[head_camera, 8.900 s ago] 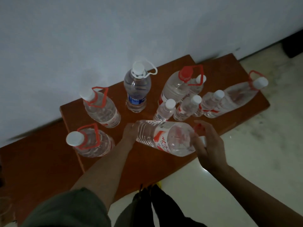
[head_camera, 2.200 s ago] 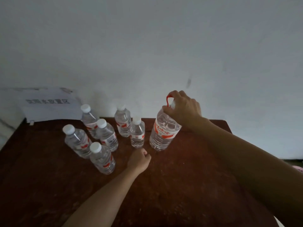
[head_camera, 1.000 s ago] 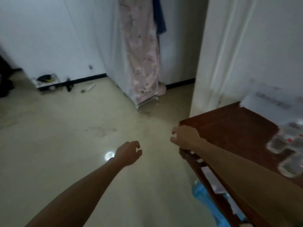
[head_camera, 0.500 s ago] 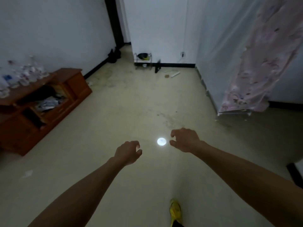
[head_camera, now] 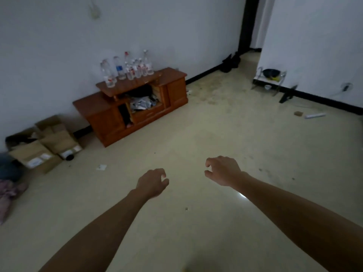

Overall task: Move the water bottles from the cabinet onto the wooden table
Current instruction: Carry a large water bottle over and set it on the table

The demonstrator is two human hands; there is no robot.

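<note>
The water bottles [head_camera: 132,70] stand upright in a tight cluster on the raised middle top of the cabinet [head_camera: 176,91], close to its back edge. They are clear plastic, most with red-and-white labels. One tall bottle [head_camera: 119,68] near the left of the group has a blue label. The taller ones are at the back, some with red at the neck, and shorter white-capped ones crowd in front. One small bottle [head_camera: 110,81] stands apart at the front left corner. At this distance they blur together, so there may be roughly ten. The cabinet is low, of reddish-brown wood, with a lower left wing and an open, cluttered centre compartment.
</note>
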